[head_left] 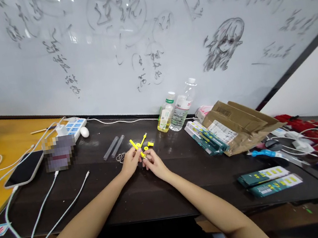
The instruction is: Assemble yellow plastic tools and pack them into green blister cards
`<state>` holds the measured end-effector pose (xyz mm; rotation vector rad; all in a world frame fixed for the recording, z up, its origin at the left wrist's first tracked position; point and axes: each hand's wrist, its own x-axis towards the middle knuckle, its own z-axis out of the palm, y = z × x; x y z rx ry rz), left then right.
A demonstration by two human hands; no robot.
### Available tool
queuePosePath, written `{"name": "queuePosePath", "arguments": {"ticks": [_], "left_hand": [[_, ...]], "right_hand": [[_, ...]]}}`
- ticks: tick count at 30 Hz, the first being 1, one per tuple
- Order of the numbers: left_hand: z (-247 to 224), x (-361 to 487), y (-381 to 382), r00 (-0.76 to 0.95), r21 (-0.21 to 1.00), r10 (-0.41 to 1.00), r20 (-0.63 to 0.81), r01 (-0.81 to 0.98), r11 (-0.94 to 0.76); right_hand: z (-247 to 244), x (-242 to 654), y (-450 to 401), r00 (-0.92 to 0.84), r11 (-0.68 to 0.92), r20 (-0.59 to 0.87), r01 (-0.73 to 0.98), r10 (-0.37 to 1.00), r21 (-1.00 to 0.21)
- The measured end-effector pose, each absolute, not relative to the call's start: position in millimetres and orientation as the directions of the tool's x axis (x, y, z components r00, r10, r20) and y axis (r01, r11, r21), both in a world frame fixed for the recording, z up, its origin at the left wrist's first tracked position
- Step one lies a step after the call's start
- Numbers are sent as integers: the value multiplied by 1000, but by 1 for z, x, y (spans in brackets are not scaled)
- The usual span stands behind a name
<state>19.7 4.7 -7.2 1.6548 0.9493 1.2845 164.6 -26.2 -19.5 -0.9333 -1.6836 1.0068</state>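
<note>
The left hand (pixel 131 162) and the right hand (pixel 156 166) meet, their fingers drawn in on a small yellow plastic part (pixel 142 154) between them; the fingers hide some of it. Just beyond the fingertips lie a yellow rod (pixel 143 139) and, slightly to the right, a yellow ring (pixel 146 148) and a short yellow piece (pixel 150 144). Just left of the left hand is a thin looped band (pixel 121 158), with two clear tubes (pixel 114 147) beyond it. All these loose pieces rest on the dark counter (pixel 115 207).

Farther out, ahead and to the right of the right hand, stand a small bottle (pixel 165 117) and a larger water bottle (pixel 180 110); farther right are green-and-white boxes (pixel 208 139) against a brown package (pixel 244 121). Well left of the left hand lies a phone (pixel 24 169).
</note>
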Motion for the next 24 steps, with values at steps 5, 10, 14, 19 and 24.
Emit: {"name": "queuePosePath", "arguments": {"ticks": [5, 10, 14, 19, 24], "left_hand": [[1, 18, 1, 158, 905, 903, 399, 89, -415], [1, 18, -1, 188, 883, 896, 403, 179, -435], [1, 17, 0, 162, 878, 901, 403, 209, -430], [4, 13, 3, 25, 891, 907, 421, 175, -419], [2, 10, 13, -142, 918, 907, 396, 88, -387]], "right_hand": [[-10, 174, -26, -189, 469, 430, 419, 883, -778], [-9, 201, -6, 32, 362, 496, 644, 868, -675], [-17, 213, 7, 31, 313, 465, 700, 885, -642], [-19, 209, 5, -30, 333, 462, 736, 886, -589], [-13, 204, -2, -90, 360, 474, 775, 876, -519]]}}
